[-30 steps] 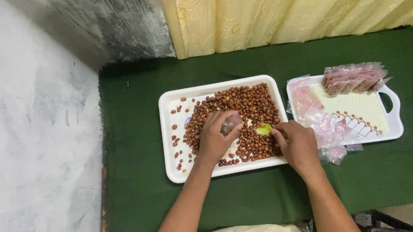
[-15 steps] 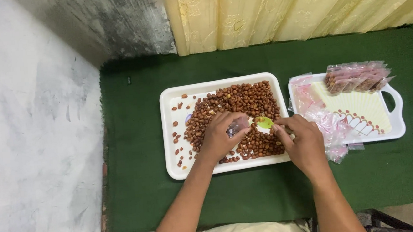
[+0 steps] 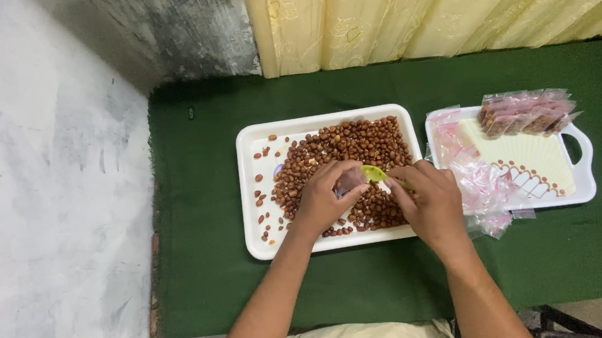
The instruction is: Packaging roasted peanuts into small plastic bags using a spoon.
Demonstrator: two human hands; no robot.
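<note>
Frame centre, over the white tray (image 3: pixel 250 193) of peanuts (image 3: pixel 355 148): left hand (image 3: pixel 324 199) pinches small clear bag (image 3: pixel 349 181), right hand (image 3: pixel 432 203) grips green scoop (image 3: pixel 373 173) at its mouth; best tip slowly, bag held wide.

The right hand (image 3: pixel 434 206) now brings the green scoop (image 3: pixel 373 173) up to the small clear bag (image 3: pixel 349 182) that the left hand (image 3: pixel 322 201) pinches; a second ago the scoop is lower, at the edge of the peanuts (image 3: pixel 356 152).
</note>
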